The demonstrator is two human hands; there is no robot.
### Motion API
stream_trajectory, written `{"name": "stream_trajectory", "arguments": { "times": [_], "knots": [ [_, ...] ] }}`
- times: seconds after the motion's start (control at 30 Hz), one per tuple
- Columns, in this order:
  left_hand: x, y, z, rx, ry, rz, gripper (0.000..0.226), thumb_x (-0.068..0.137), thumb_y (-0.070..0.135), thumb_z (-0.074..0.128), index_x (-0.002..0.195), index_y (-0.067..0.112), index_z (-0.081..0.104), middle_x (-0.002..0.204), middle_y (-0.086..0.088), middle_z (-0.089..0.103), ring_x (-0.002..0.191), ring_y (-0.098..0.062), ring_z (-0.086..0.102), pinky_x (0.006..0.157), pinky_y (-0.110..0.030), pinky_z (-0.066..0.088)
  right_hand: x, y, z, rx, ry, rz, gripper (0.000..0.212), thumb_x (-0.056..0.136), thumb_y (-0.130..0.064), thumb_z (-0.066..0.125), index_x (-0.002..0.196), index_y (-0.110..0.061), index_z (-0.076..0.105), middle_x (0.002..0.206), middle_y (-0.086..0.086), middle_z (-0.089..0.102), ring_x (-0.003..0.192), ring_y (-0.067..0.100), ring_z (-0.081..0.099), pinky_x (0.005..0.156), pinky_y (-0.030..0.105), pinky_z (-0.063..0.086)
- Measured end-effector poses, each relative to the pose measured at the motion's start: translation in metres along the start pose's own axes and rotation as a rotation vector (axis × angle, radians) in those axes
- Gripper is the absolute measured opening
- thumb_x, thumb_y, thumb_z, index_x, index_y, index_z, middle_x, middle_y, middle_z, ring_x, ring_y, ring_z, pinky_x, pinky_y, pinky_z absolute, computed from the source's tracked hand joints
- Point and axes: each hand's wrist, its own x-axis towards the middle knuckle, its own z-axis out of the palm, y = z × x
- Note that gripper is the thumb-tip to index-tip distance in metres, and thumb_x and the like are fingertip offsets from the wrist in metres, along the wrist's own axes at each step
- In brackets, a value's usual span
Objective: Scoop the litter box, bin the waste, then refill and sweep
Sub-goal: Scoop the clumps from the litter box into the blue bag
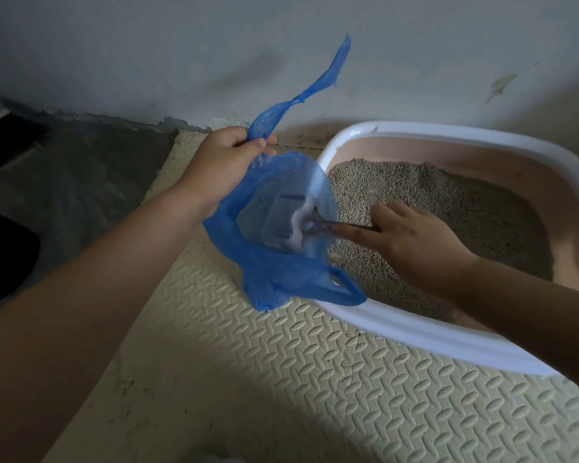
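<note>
A blue plastic bag [268, 272] hangs open over the left rim of the litter box [415, 332], which is white outside and pink inside. My left hand [224, 162] grips one bag handle at the top; the other handle droops at the lower right. My right hand [411, 235] holds the dark handle of a scoop [291, 225], whose head is inside the bag, seen through the plastic. Grey-beige litter [448, 208] fills the box.
The box sits on a cream textured foam mat [281, 379] against a pale wall [181, 45]. Bare dark concrete floor [74, 182] lies to the left, with a black object [0, 255] at the left edge.
</note>
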Motion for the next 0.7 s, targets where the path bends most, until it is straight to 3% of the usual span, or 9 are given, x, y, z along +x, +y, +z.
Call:
{"name": "stream_trajectory", "arguments": {
  "times": [0.1, 0.2, 0.3, 0.4, 0.47, 0.57, 0.63, 0.7],
  "knots": [
    [-0.001, 0.001, 0.000, -0.016, -0.003, -0.009, 0.018, 0.095, 0.019, 0.053, 0.097, 0.022, 0.071, 0.097, 0.011, 0.073, 0.097, -0.009, 0.067, 0.093, -0.032, 0.051, -0.002, 0.001, -0.001, 0.011, 0.001, -0.017, 0.079, 0.056, -0.004, 0.082, 0.126, -0.031, 0.059, 0.076, 0.005, 0.047, 0.064, 0.023, 0.050, 0.048, 0.030, 0.038],
    [-0.001, 0.003, 0.000, -0.009, 0.006, -0.002, 0.018, 0.096, 0.019, 0.053, 0.099, 0.020, 0.070, 0.096, 0.014, 0.072, 0.092, -0.003, 0.067, 0.085, -0.024, 0.052, -0.006, 0.001, -0.009, 0.156, 0.039, 0.002, 0.057, 0.080, -0.013, 0.069, 0.131, -0.033, 0.054, 0.077, 0.002, 0.046, 0.067, 0.023, 0.049, 0.053, 0.029, 0.036],
    [-0.002, 0.004, -0.001, 0.023, 0.017, 0.015, 0.019, 0.097, 0.020, 0.051, 0.100, 0.023, 0.069, 0.091, 0.017, 0.070, 0.081, 0.009, 0.063, 0.068, -0.009, 0.045, -0.009, 0.004, -0.018, 0.630, -0.085, 0.136, 0.042, 0.091, -0.028, 0.050, 0.131, -0.039, 0.051, 0.080, -0.007, 0.051, 0.072, 0.015, 0.051, 0.064, 0.036, 0.047],
    [-0.003, 0.003, -0.002, 0.037, 0.025, 0.013, 0.018, 0.097, 0.021, 0.052, 0.097, 0.025, 0.070, 0.091, 0.016, 0.071, 0.087, 0.006, 0.064, 0.075, -0.014, 0.046, -0.011, 0.010, -0.023, 1.192, -0.296, 0.285, 0.036, 0.090, -0.030, 0.055, 0.125, -0.038, 0.057, 0.091, 0.015, 0.063, 0.075, 0.031, 0.053, 0.073, 0.045, 0.047],
    [-0.004, 0.004, -0.001, 0.023, 0.023, 0.011, 0.018, 0.096, 0.020, 0.052, 0.095, 0.025, 0.070, 0.093, 0.016, 0.071, 0.093, 0.000, 0.065, 0.086, -0.020, 0.049, -0.013, 0.013, -0.025, 1.396, -0.321, 0.362, 0.031, 0.091, -0.026, 0.055, 0.122, -0.027, 0.061, 0.077, 0.013, 0.056, 0.065, 0.029, 0.043, 0.061, 0.033, 0.041],
    [-0.006, 0.004, 0.001, 0.024, 0.015, 0.004, 0.018, 0.096, 0.019, 0.052, 0.098, 0.021, 0.070, 0.094, 0.015, 0.070, 0.093, 0.000, 0.064, 0.087, -0.022, 0.049, -0.020, 0.016, -0.028, 1.594, -0.353, 0.497, 0.033, 0.092, -0.018, 0.048, 0.122, -0.010, 0.060, 0.060, 0.003, 0.037, 0.053, 0.014, 0.029, 0.047, 0.017, 0.025],
    [-0.008, 0.004, 0.002, 0.032, 0.011, -0.004, 0.018, 0.096, 0.020, 0.052, 0.100, 0.021, 0.070, 0.094, 0.014, 0.070, 0.092, 0.000, 0.065, 0.085, -0.022, 0.049, -0.028, 0.029, -0.030, 1.622, -0.352, 0.550, 0.040, 0.088, -0.024, 0.050, 0.119, 0.001, 0.058, 0.056, 0.002, 0.037, 0.049, 0.011, 0.028, 0.043, 0.016, 0.025],
    [-0.009, 0.001, 0.005, 0.048, -0.001, 0.002, 0.019, 0.096, 0.020, 0.052, 0.099, 0.020, 0.071, 0.098, 0.014, 0.070, 0.094, 0.001, 0.064, 0.085, -0.020, 0.048, -0.039, 0.049, -0.035, 1.568, -0.338, 0.595, 0.047, 0.080, -0.037, 0.058, 0.109, 0.000, 0.062, 0.052, -0.002, 0.039, 0.047, 0.011, 0.028, 0.045, 0.023, 0.022]
  ]
}}
